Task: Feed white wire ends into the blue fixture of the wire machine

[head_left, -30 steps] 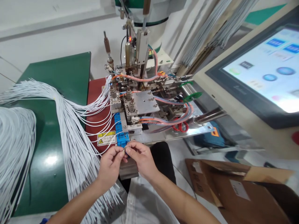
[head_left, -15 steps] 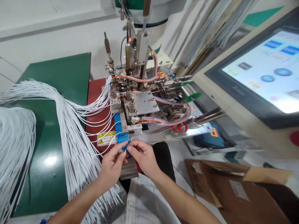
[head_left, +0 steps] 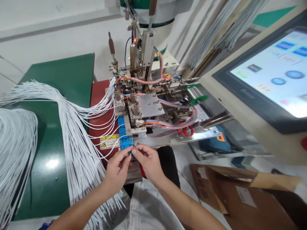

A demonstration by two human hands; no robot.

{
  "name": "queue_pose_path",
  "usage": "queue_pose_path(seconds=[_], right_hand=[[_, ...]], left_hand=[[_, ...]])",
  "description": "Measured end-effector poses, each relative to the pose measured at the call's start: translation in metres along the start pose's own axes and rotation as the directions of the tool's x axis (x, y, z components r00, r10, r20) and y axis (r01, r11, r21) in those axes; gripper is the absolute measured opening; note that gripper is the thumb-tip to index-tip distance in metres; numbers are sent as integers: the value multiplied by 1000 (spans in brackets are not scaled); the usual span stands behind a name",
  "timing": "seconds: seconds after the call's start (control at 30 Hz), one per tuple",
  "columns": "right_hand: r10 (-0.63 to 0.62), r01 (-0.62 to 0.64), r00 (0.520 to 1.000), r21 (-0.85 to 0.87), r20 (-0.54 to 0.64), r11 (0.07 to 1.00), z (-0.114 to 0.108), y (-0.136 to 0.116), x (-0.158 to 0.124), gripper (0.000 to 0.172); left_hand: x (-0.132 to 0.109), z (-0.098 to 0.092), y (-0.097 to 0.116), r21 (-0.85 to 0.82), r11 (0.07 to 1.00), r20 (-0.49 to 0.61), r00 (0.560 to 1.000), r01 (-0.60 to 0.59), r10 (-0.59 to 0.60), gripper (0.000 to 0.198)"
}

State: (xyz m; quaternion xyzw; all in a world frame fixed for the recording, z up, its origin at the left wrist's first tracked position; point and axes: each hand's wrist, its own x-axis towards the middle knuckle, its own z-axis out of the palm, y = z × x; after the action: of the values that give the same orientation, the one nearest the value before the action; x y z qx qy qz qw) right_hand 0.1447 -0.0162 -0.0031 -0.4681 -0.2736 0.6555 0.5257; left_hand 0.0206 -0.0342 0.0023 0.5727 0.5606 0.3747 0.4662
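The left hand point(head_left: 117, 169) and right hand point(head_left: 149, 162) meet in a fingertip grip, seemingly on the tiny end of a white wire point(head_left: 102, 157), at the blue fixture's point(head_left: 126, 140) near end. Light and flexible, probably; best held close behind its tip.

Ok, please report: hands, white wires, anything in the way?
Left hand and right hand: close together by the blue blocks, grip unclear. White wires: several reach the blocks. Hands hide anything held.
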Motion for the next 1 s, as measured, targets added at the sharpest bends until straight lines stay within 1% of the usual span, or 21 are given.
queue_pose_path(seconds=[0.1,0.23,0.3,0.33,0.37,0.4,0.43,0.5,0.53,0.57,0.6,0.63,0.67,0.7,0.73,0.77,0.8,0.83,0.9,1.0], right_hand=[[19,-19,999,16,-34,1000,0,2,0,13],[63,-59,996,61,-68,996,-2,7,0,14],[64,-62,996,36,-63,997,-2,8,-1,13],[44,-44,997,-4,-59,999,-3,8,-2,13],[-1,-2,999,-70,-54,998,-3,7,-3,12],[-75,66,996,-161,-49,985,-4,6,-4,11],[-171,155,984,-267,-40,951,-5,5,-4,12],[-367,326,930,-466,3,823,-8,4,-4,12],[-434,381,900,-535,29,754,-9,4,-3,13],[-471,408,881,-581,47,704,-12,4,-2,13],[-480,410,875,-612,55,676,-14,5,0,13],[-469,396,882,-631,58,667,-17,6,3,13],[-445,373,894,-643,56,669,-19,7,5,13],[-419,349,906,-651,53,674,-21,9,7,14],[-394,331,917,-655,54,679,-23,10,9,14],[-375,318,925,-661,59,680,-24,12,11,14],[-363,310,930,-671,66,674,-25,13,12,14],[-355,305,932,-686,72,660,-26,15,12,14],[-346,297,934,-732,90,612,-26,18,13,14],[-334,287,936,-797,114,532,-27,19,14,14]], left_hand=[[0,1,-2,-26,1000,-33,999,17,-17,30],[-1,3,-4,-54,998,-41,999,17,-19,28],[-1,3,-5,-67,997,-42,999,27,-30,26],[-1,4,-5,-74,997,-45,998,35,-38,25],[-1,4,-5,-80,996,-49,998,46,-50,24],[-1,5,-5,-87,994,-51,997,60,-64,22],[0,5,-5,-93,993,-51,995,75,-80,21],[1,4,-3,-85,989,-39,991,123,-127,22],[3,2,-2,-60,987,-28,989,146,-148,25],[4,-1,-1,-10,987,-15,987,158,-158,30],[5,-5,0,67,986,0,989,150,-150,34],[6,-9,2,162,980,21,993,112,-117,35],[7,-14,3,266,963,54,997,38,-54,32],[8,-19,3,360,931,96,995,-65,32,26],[8,-23,3,440,882,142,983,-171,120,21],[8,-27,2,498,825,187,962,-267,199,20],[9,-30,1,540,769,226,939,-343,260,22],[9,-32,-1,571,721,254,920,-392,299,25],[10,-34,-7,616,660,282,903,-430,325,29],[13,-32,-15,657,628,284,909,-417,306,30]])
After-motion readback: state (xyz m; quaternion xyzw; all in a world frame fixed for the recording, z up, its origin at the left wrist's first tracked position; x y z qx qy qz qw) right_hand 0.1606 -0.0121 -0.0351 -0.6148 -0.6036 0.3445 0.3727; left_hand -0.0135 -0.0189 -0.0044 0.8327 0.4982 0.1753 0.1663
